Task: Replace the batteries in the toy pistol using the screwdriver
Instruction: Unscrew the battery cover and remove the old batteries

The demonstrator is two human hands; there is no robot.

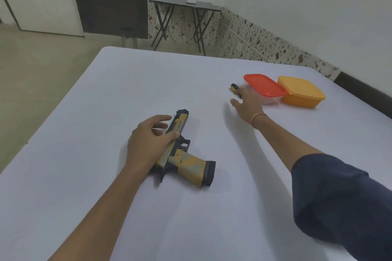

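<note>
The toy pistol (186,161), yellow and black, lies on its side in the middle of the white table (106,95), muzzle pointing away, grip to the right. My left hand (148,144) rests over its slide, thumb across the top and fingers loosely spread. My right hand (247,104) is stretched out to the far right, fingers apart, reaching over the screwdriver (234,87), whose yellow and black handle shows just past my fingertips. Its shaft is hidden under the hand. I cannot tell whether the fingers touch it.
A clear box with a red lid (264,85) stands just right of my right hand, and a yellow lidded box (301,91) is beside it. A folding table (186,4) stands against the far wall. The table's left edge drops to the floor.
</note>
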